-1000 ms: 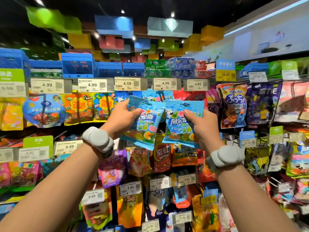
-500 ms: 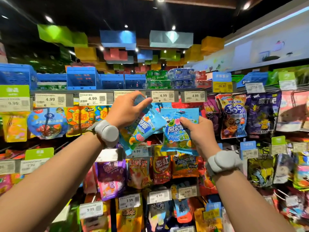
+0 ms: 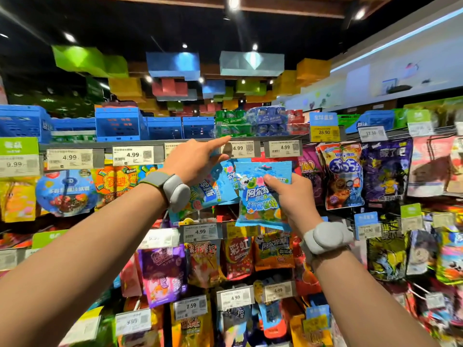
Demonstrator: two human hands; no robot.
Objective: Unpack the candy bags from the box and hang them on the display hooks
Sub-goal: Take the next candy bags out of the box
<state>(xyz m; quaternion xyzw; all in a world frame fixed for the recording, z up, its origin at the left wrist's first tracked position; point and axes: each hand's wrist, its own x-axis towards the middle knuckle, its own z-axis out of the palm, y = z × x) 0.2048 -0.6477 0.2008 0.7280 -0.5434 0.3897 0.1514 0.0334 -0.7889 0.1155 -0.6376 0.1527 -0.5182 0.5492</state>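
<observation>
My right hand (image 3: 292,196) pinches a light blue candy bag (image 3: 260,194) by its right side and holds it upright in front of the display. My left hand (image 3: 195,161) grips a second blue candy bag (image 3: 210,191), tilted, at its top, with the index finger stretched toward a 4.99 price tag (image 3: 238,148) on the top rail. The hook there is hidden behind my left hand. The box is not in view.
Candy bags hang in rows all over the rack, among them a purple bag (image 3: 385,169) and an orange bag (image 3: 117,184). Blue crates (image 3: 120,123) stand on the top shelf. Price tags line each rail.
My left hand has risen and moved right with its bag, and the index finger now points at the top rail. The right hand holds its bag steady. The view has tilted up.
</observation>
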